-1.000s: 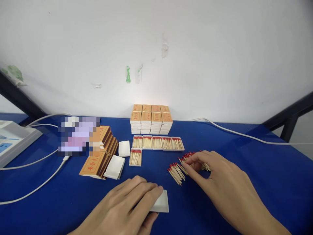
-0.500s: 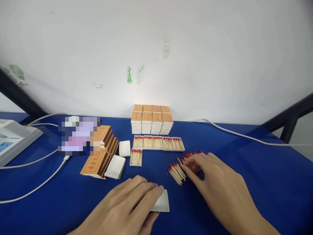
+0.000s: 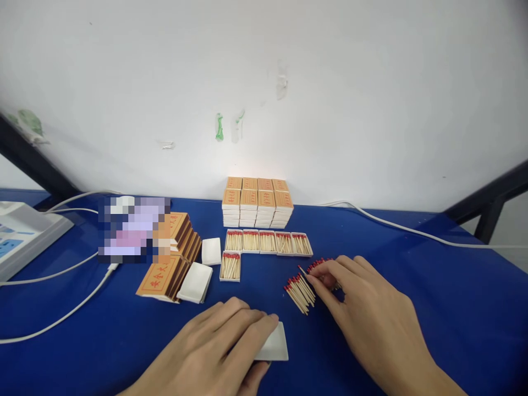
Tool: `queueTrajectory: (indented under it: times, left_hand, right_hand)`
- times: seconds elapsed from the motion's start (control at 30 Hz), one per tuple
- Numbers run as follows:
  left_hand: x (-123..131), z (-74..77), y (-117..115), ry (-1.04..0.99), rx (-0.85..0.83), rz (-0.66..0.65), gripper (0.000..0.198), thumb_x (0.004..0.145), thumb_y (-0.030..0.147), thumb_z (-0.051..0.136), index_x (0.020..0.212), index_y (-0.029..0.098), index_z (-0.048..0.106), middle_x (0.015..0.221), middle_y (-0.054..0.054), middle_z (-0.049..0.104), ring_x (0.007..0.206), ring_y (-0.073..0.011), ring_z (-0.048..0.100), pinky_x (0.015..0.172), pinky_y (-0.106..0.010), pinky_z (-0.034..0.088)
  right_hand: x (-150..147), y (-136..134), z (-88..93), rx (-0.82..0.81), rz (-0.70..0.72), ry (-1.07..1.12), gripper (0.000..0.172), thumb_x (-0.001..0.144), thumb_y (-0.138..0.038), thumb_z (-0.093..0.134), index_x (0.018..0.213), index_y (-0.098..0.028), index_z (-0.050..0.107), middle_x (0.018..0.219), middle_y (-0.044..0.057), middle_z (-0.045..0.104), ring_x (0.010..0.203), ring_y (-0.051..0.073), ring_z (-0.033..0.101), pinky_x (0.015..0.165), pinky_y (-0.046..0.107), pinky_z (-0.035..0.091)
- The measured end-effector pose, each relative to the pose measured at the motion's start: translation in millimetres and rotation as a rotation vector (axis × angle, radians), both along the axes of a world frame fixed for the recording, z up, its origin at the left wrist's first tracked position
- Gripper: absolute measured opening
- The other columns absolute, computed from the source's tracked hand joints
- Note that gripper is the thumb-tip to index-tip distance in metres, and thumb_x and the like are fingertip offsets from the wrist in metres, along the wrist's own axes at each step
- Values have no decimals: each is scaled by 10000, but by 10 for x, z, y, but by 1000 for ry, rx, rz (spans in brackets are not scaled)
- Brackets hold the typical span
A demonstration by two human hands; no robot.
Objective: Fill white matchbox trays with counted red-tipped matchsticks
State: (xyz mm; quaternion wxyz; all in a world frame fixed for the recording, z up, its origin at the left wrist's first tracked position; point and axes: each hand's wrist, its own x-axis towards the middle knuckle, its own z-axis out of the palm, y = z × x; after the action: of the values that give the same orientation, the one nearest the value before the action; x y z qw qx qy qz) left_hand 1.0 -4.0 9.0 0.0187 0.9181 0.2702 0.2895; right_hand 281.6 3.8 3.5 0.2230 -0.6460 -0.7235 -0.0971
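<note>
My left hand [image 3: 223,349] grips a white empty matchbox tray [image 3: 277,344] near the front edge, thumb below and fingers over the top. At the pile of red-tipped matches [image 3: 300,293], my right hand [image 3: 365,305] pinches a match [image 3: 303,270] between thumb and forefinger; its other fingers cover part of the pile. Behind the hands stands a row of match-filled trays [image 3: 267,242], with one more filled tray [image 3: 230,267] in front of its left end. White empty trays [image 3: 195,282] lie left of these, one of them [image 3: 212,251] apart.
Stacked orange matchboxes [image 3: 258,203] stand by the wall. Folded orange sleeves [image 3: 165,278] are piled at the left beside a blurred patch [image 3: 134,228]. A white device [image 3: 25,231] sits far left. White cables [image 3: 412,236] run along both sides of the blue table [image 3: 433,286].
The view has shifted slightly. Both hands keep nearly the same pose, with the tray still in my left hand and my right fingers at the matches.
</note>
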Motion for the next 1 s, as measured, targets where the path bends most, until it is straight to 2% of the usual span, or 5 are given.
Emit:
queueTrajectory:
  times: [0.23, 0.43, 0.57, 0.77, 1.0]
  left_hand:
    - [8, 35, 8, 5, -15, 16, 298, 1167, 141, 479, 1413, 160, 646, 1222, -44, 852, 1078, -243, 838, 933, -365, 703]
    - [23, 56, 15, -1, -6, 11, 291, 1181, 153, 457, 1403, 163, 645, 1221, -37, 850, 1063, -228, 837, 932, -358, 701]
    - [25, 49, -8, 11, 25, 23, 295, 1195, 166, 421, 1393, 179, 639, 1198, -18, 858, 1057, -214, 840, 933, -337, 693]
    - [10, 25, -3, 6, 12, 9, 305, 1140, 97, 459, 1370, 169, 646, 1164, -33, 854, 1028, -224, 843, 896, -352, 702]
    - [29, 29, 1, 28, -17, 23, 388, 1061, 54, 516, 1413, 178, 622, 1196, -46, 854, 1066, -246, 844, 924, -374, 715]
  right_hand:
    - [44, -49, 74, -84, 35, 31, 335, 1096, -441, 569, 823, -320, 721, 814, -1, 767, 807, 262, 727, 514, 329, 496]
    - [18, -26, 109, -102, 38, 85, 233, 1077, -399, 612, 918, -318, 761, 890, -6, 803, 846, 256, 758, 554, 340, 533]
    - [-16, -40, 119, -147, 87, 123, 267, 1101, -414, 606, 896, -326, 751, 898, -23, 799, 845, 228, 755, 599, 326, 558]
    - [19, -43, 98, 70, -18, -35, 397, 1153, -457, 492, 904, -290, 753, 868, 33, 783, 840, 264, 693, 551, 343, 458]
    - [11, -54, 44, 26, -20, -99, 340, 1111, -341, 525, 863, -273, 749, 839, 40, 768, 851, 281, 691, 575, 371, 460]
